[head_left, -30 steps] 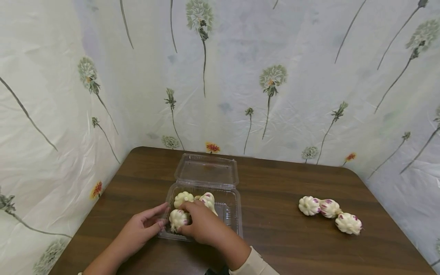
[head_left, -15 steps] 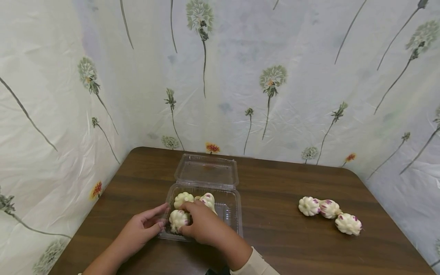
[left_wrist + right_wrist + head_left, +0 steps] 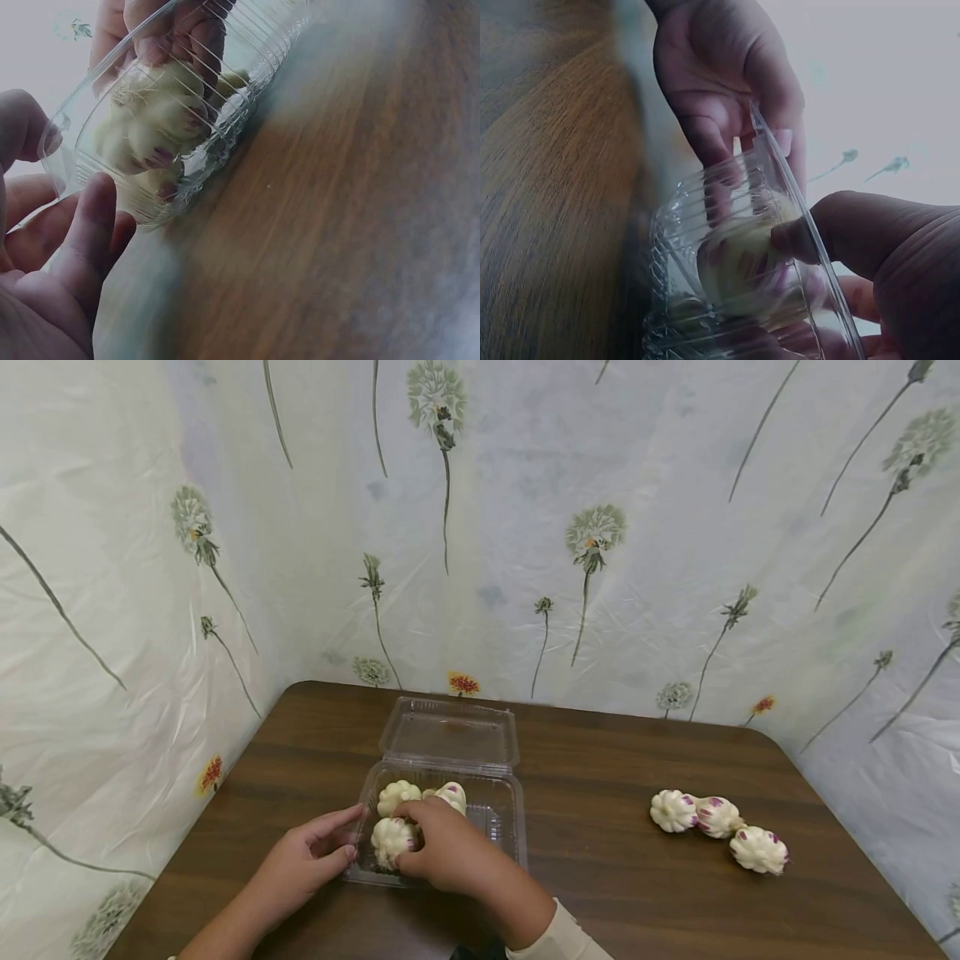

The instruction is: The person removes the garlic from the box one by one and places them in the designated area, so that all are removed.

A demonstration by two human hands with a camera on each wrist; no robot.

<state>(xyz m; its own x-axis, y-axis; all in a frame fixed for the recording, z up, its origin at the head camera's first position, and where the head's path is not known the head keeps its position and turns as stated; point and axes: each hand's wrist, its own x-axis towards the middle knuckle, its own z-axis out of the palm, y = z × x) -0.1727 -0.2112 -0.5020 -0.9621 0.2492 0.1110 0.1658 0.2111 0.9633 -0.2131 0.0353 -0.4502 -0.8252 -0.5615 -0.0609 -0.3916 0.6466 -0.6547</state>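
Observation:
A clear plastic clamshell container [image 3: 519, 827] lies with its lid [image 3: 450, 737] folded back. Inside its front left corner, my right hand [image 3: 453, 853] grips a garlic bulb [image 3: 393, 843] between thumb and fingers. My left hand [image 3: 296, 864] pinches the container's left side; the left wrist view shows thumb and fingers around the wall near a corner. Behind the gripped bulb sit a pale garlic bulb [image 3: 397, 797] and a purple-streaked garlic bulb [image 3: 453, 795], which the right hand partly covers. Through the ribbed wall, the right wrist view shows the right thumb [image 3: 795, 238] against the gripped bulb.
Three garlic bulbs lie in a row at the right of the brown wooden table [image 3: 600, 893]: the left one [image 3: 673, 811], the middle one [image 3: 718, 817] and the right one [image 3: 759, 850]. A dandelion-patterned curtain [image 3: 510, 543] hangs behind the table.
The gripped garlic bulb has shifted very slightly right inside the container, along with the right hand. The left hand keeps its hold on the container's side.

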